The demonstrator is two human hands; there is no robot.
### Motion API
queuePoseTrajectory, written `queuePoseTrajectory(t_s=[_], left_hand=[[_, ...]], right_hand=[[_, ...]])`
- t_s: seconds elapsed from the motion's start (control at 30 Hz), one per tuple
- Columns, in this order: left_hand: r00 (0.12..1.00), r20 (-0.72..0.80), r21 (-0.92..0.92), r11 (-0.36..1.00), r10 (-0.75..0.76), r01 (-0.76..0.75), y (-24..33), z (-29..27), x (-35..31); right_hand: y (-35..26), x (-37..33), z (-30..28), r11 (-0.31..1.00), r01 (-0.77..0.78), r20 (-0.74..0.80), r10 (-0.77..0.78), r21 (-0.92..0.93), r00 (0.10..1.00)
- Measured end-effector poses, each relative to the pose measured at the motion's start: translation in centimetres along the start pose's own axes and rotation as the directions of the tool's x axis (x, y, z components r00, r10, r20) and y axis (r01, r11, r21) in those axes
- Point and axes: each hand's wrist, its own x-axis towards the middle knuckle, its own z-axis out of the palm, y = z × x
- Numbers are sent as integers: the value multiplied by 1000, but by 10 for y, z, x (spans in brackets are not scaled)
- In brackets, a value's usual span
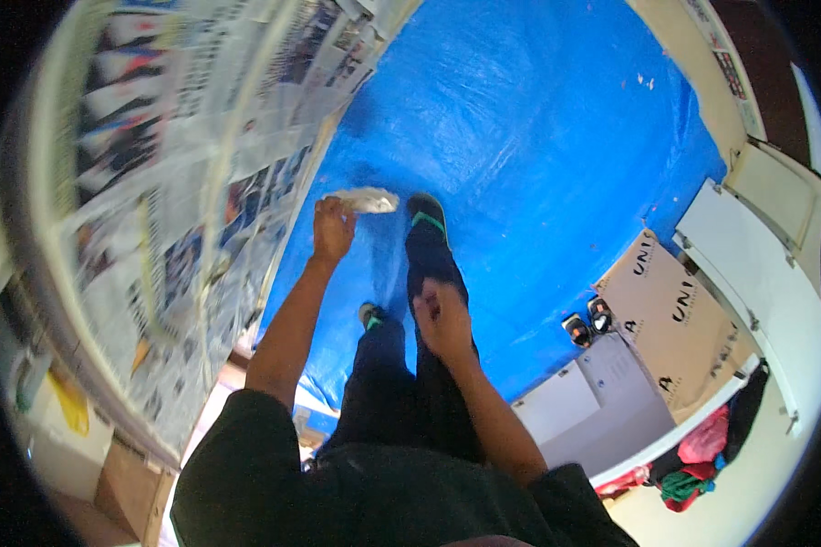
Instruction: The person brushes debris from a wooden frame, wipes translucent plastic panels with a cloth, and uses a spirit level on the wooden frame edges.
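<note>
My left hand (334, 230) is closed on one end of a whitish, oblong object (372, 200), which looks like a paintbrush head or a wrapped bundle; its exact kind is unclear. It points to the right above the blue sheet (520, 155) and close to my right shoe (427, 217). In front of my dark trousers is my right hand (442, 319), slightly blurred with its fingers curled in. Whether anything sits inside those fingers is hidden. Neither hand touches the covered surface on the left.
Along the left runs a tall surface covered with newspaper (182, 182) and clear film. A pair of sandals (587, 322) rests at the right beside a brown cardboard sheet (666, 310) and a grey panel (616, 392). White doors (748, 264) stand at the far right, with colourful cloths (698, 460) below.
</note>
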Motion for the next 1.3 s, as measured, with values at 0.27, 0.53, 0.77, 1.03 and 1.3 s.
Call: queuePoseTrajectory(t_s=[0.27, 0.53, 0.77, 1.03, 1.3], left_hand=[[879, 360, -778, 421, -312, 467, 178, -347, -136], [948, 247, -745, -665, -199, 55, 205, -452, -276], [853, -398, -688, -504, -338, -522, 159, -496, -468], [677, -450, -327, -598, -582, -732, 129, -446, -614], [473, -439, 43, -544, -764, -838, 42, -362, -716]], right_hand=[[-183, -55, -103, 867, 64, 347, -264, 494, 900], [-332, -230, -81, 122, 963, 419, -882, -239, 215], [-332, -399, -3, -46, 991, 820, -557, 123, -128], [-344, -508, 204, -207, 975, 738, -646, 76, -195], [-296, -519, 351, -391, 867, 910, -144, 309, -389]])
